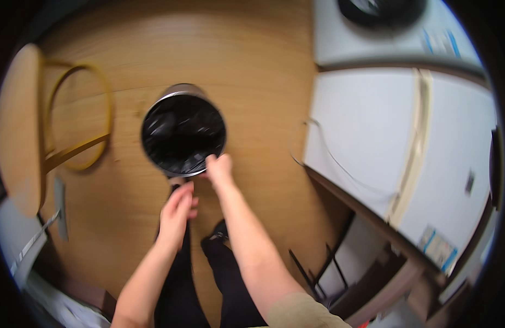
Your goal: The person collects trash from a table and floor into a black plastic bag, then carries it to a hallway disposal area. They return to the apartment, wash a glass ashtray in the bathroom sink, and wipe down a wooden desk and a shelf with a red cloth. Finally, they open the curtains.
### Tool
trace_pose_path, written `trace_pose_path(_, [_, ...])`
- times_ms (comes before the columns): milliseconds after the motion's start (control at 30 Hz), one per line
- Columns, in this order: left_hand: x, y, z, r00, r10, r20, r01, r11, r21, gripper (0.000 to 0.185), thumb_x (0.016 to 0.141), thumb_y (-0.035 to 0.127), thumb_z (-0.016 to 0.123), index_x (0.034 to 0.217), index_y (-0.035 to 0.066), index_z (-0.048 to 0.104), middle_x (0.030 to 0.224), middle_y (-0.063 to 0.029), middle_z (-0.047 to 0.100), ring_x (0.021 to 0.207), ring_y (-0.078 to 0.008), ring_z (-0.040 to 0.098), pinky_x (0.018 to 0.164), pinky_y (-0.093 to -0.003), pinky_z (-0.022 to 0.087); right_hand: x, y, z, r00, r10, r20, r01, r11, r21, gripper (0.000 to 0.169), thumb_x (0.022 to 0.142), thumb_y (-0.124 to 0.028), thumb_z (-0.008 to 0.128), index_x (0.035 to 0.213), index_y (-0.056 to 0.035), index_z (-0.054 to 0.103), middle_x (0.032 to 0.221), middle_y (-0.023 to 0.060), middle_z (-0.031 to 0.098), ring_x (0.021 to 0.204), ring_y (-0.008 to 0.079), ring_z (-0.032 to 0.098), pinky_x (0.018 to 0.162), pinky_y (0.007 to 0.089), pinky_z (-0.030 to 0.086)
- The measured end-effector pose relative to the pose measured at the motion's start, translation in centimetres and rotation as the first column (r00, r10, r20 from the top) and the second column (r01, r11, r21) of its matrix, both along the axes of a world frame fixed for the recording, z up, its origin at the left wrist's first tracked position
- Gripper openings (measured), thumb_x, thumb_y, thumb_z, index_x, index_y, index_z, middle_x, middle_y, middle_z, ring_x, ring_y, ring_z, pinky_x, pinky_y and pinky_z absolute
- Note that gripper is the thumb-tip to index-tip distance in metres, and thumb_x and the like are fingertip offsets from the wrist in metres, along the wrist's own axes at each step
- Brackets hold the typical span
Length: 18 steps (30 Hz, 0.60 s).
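A round trash can (182, 88) with a shiny metal rim stands on the wood-look floor, lined with a black plastic bag (176, 123). My right hand (219, 168) grips the can's rim and the liner at its near right side, thumb on top. Just below the near edge of the can is my left hand (179, 209), slightly blurred, its fingers loosely curled and apart, holding nothing that shows. The bottom of the bin is too dark to make out.
At the left are a round wooden stool (21, 131) on its side with a yellow ring, and a grey floor squeegee or mop head (61, 209). White tables (359, 123) with a cable (334, 153) line the right. My feet are below the can.
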<state>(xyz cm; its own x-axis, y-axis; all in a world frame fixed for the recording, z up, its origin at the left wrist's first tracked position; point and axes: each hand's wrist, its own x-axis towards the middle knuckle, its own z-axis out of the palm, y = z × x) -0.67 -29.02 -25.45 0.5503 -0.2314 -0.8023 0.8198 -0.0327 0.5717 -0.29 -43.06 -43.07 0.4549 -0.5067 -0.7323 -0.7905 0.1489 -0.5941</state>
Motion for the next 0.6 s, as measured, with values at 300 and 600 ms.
trace_pose_path(300, [-14.5,2.0,-2.2,0.292,-0.955,0.059,0.911,0.296,0.288,0.027,0.081,0.020,0.061,0.104,0.005,0.061,0.093,-0.0135,0.061,0.086,-0.0299,0.059,0.078,-0.0380,0.048,-33.7,-4.0,7.9,0.470,-0.868,-0.161,0.860,0.410,0.304,0.017,0.082,-0.005,0.055,0.096,0.0043,0.055,0.092,0.0145,0.063,0.075,0.0271,0.064,0.063,0.0385,0.057])
trace_pose_path(600, [-15.2,2.9,-3.0,0.406,-0.913,0.041,0.870,0.400,0.288,0.030,0.081,0.013,0.060,0.108,0.000,0.059,0.100,-0.0176,0.060,0.083,-0.0245,0.062,0.075,-0.0335,0.051,-35.0,-12.5,13.6,0.531,-0.843,-0.082,0.760,0.431,0.487,0.071,0.091,-0.053,0.041,0.137,-0.0011,0.027,0.135,0.0145,0.039,0.099,0.0263,0.055,0.089,0.0413,0.048])
